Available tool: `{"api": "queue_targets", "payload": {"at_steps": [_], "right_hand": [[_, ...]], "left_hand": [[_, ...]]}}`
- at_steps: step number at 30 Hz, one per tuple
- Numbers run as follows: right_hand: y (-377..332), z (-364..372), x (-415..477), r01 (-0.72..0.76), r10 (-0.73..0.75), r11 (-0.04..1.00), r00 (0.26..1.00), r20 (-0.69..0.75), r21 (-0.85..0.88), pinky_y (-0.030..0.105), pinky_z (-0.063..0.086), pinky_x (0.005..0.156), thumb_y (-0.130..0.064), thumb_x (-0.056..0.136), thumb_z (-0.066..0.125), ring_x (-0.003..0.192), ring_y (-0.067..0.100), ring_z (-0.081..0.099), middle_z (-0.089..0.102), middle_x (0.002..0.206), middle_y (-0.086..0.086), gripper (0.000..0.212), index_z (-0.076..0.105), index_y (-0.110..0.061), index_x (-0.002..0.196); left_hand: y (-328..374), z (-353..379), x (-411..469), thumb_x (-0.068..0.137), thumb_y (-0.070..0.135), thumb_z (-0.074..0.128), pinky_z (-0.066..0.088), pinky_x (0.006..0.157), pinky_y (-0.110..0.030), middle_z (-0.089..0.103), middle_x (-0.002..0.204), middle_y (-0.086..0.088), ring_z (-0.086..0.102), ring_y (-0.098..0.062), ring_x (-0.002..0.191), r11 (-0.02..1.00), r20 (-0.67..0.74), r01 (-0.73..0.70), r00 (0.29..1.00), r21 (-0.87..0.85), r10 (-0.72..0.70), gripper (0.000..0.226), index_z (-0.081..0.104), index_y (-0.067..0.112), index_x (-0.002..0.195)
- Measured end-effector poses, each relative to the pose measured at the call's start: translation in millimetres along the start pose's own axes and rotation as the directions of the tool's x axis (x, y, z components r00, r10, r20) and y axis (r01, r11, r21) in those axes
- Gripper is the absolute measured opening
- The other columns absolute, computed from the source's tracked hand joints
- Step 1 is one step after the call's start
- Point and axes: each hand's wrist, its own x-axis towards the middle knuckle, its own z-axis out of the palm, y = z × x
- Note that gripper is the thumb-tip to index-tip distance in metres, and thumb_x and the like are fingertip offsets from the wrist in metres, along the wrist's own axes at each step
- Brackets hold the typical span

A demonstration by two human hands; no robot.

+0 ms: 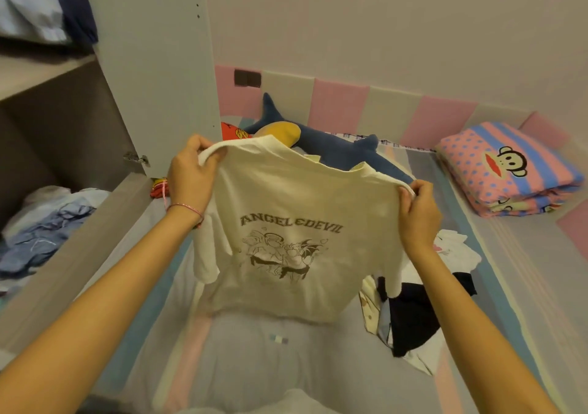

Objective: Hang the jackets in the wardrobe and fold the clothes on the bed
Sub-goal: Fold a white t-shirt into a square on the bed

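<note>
A cream T-shirt (296,197) with a dark printed picture and lettering hangs spread out in the air above the bed (241,359). My left hand (191,174) pinches its left shoulder. My right hand (420,213) pinches its right shoulder. The shirt's hem hangs just over the striped sheet. A pile of loose clothes (416,311), black, white and patterned, lies on the bed to the right, partly hidden behind the shirt.
An open wardrobe (57,120) stands at the left, its door (159,63) swung out, with crumpled blue clothes (41,232) on its lower shelf. A blue shark plush (337,146) lies by the padded headboard. A folded pink-and-blue quilt (509,168) sits at the far right.
</note>
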Motion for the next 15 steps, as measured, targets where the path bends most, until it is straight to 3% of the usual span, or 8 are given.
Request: {"api": "queue_targets", "payload": {"at_steps": [2,4,6,8,10,11,13,15], "right_hand": [[8.1,6.2,-2.7,0.020,-0.008,0.995,0.992,0.124,-0.095,0.026,0.030,0.050,-0.035,0.101,0.038,0.067,0.021,0.046,0.053,0.075,0.006,0.033,0.051,-0.008,0.088],[26.6,11.7,-18.6,0.044,0.016,0.990,0.910,0.414,-0.135,0.034,0.037,0.057,-0.040,0.099,0.039,0.065,0.022,0.047,0.053,0.070,0.008,0.044,0.055,-0.005,0.078],[51.4,15.0,-45.3,0.104,0.104,0.969,0.646,0.756,-0.223,0.033,0.033,0.058,-0.051,0.094,0.044,0.061,0.019,0.042,0.048,0.066,0.007,0.050,0.052,-0.008,0.070],[74.9,15.9,-76.9,0.221,0.265,0.915,0.301,0.916,-0.337,0.029,0.034,0.062,-0.062,0.084,0.049,0.066,0.017,0.044,0.050,0.072,0.004,0.053,0.056,-0.009,0.080],[99.6,16.9,-106.1,0.297,0.476,0.839,0.010,0.880,-0.457,0.028,0.041,0.079,-0.059,0.083,0.058,0.088,0.019,0.052,0.057,0.096,0.002,0.056,0.059,-0.010,0.109],[110.3,15.5,-116.1,0.337,0.575,0.785,-0.080,0.814,-0.521,0.030,0.041,0.090,-0.055,0.083,0.062,0.101,0.020,0.052,0.056,0.110,0.002,0.059,0.056,-0.011,0.122],[129.3,12.1,-130.6,0.411,0.711,0.677,-0.153,0.687,-0.610,0.034,0.038,0.102,-0.045,0.082,0.068,0.118,0.023,0.048,0.052,0.130,0.004,0.064,0.047,-0.015,0.134],[140.9,11.8,-132.3,0.398,0.758,0.629,-0.123,0.640,-0.668,0.034,0.040,0.101,-0.036,0.083,0.069,0.121,0.025,0.047,0.049,0.133,0.007,0.062,0.045,-0.013,0.136]], "left_hand": [[-17.6,4.6,-4.2,0.086,0.028,0.065,0.035,0.056,-0.029,0.050,0.067,0.001,0.045,-0.016,0.062,0.998,0.150,0.040,0.987,0.053,-0.048,0.022,0.050,0.012,0.082],[-42.8,8.5,-15.3,0.083,0.025,0.069,0.033,0.056,-0.029,0.050,0.067,-0.001,0.046,-0.017,0.063,0.984,0.398,0.047,0.911,0.173,-0.113,0.025,0.049,0.010,0.080],[-67.4,7.6,-35.9,0.083,0.021,0.069,0.032,0.053,-0.019,0.052,0.070,-0.001,0.048,-0.019,0.069,0.946,0.706,-0.048,0.679,0.319,-0.203,0.021,0.051,0.013,0.075],[-95.8,4.2,-62.3,0.083,0.020,0.069,0.036,0.055,-0.014,0.058,0.078,-0.003,0.053,-0.019,0.075,0.901,0.882,-0.146,0.318,0.407,-0.347,0.014,0.058,0.013,0.081],[-126.3,-1.8,-85.4,0.079,0.023,0.074,0.043,0.066,-0.012,0.063,0.091,-0.003,0.059,-0.018,0.084,0.860,0.871,-0.160,0.007,0.485,-0.491,0.023,0.064,0.010,0.096],[-138.3,-5.6,-92.7,0.076,0.025,0.077,0.047,0.075,-0.016,0.065,0.097,-0.003,0.062,-0.018,0.090,0.843,0.839,-0.143,-0.100,0.519,-0.534,0.031,0.064,0.011,0.101],[-153.4,-13.7,-103.2,0.071,0.024,0.080,0.052,0.086,-0.027,0.067,0.104,-0.003,0.064,-0.018,0.096,0.820,0.790,-0.112,-0.221,0.562,-0.572,0.040,0.065,0.014,0.106],[-161.3,-16.1,-105.2,0.074,0.015,0.077,0.053,0.083,-0.027,0.068,0.101,-0.001,0.065,-0.017,0.093,0.804,0.771,-0.065,-0.247,0.591,-0.587,0.035,0.065,0.013,0.107]]}}
